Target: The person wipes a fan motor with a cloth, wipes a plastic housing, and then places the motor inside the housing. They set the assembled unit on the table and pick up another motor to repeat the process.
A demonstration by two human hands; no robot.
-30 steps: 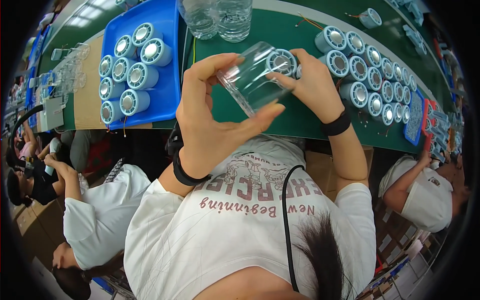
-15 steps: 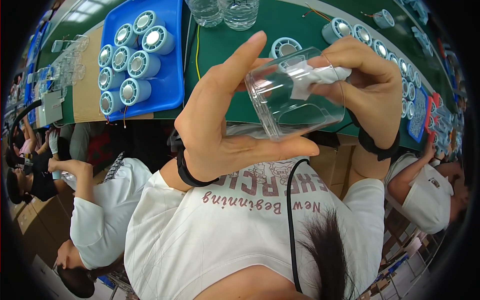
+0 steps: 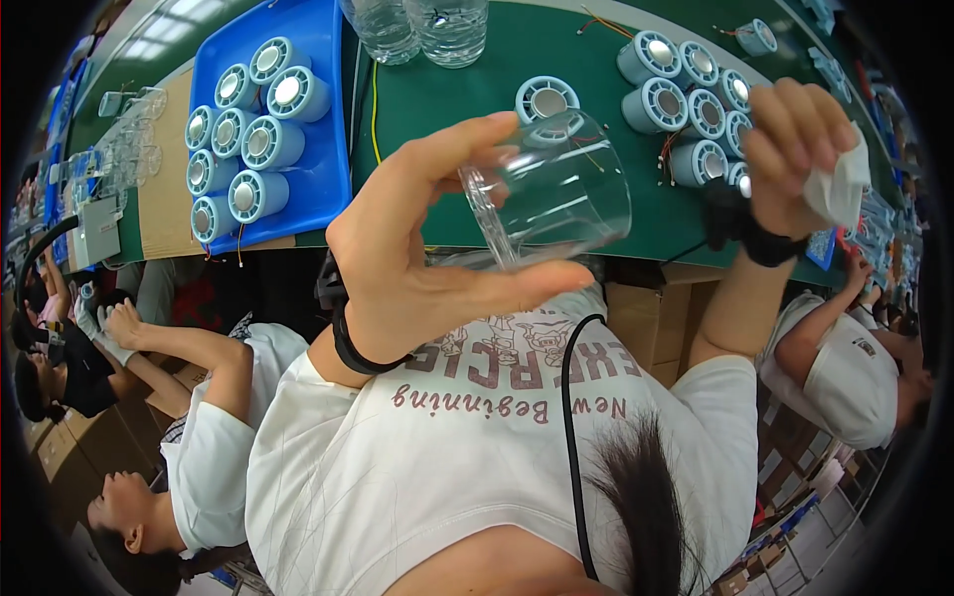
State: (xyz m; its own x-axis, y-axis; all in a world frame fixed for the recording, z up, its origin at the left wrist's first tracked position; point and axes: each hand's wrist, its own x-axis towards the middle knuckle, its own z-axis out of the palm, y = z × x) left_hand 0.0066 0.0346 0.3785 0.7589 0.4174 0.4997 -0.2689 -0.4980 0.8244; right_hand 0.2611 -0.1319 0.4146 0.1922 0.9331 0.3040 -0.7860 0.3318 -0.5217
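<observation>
A clear plastic cup [image 3: 571,194] lies sideways in my left hand [image 3: 397,233], its thicker end against the palm and its wide end turned right. Thumb and fingers wrap round it. Out to the right, my right hand [image 3: 790,159] holds a white cloth [image 3: 843,184] away from the cup; motion blurs its fingers a little. Behind the cup stands a single pale blue round fan-like part [image 3: 548,99] with a silver centre. More such blue parts [image 3: 706,111] with thin wires stand in rows close to my right hand.
On the green table [image 3: 427,109], a blue tray [image 3: 323,169] at left carries several blue parts. Two clear cups [image 3: 447,30] stand at the far edge. Further left are stacked clear cups [image 3: 119,149] on cardboard. Co-workers sit at left [image 3: 214,437] and right [image 3: 835,368].
My right hand has drawn the white cloth out of the cup and moved right. My left hand has shifted slightly left with the cup still in it.
</observation>
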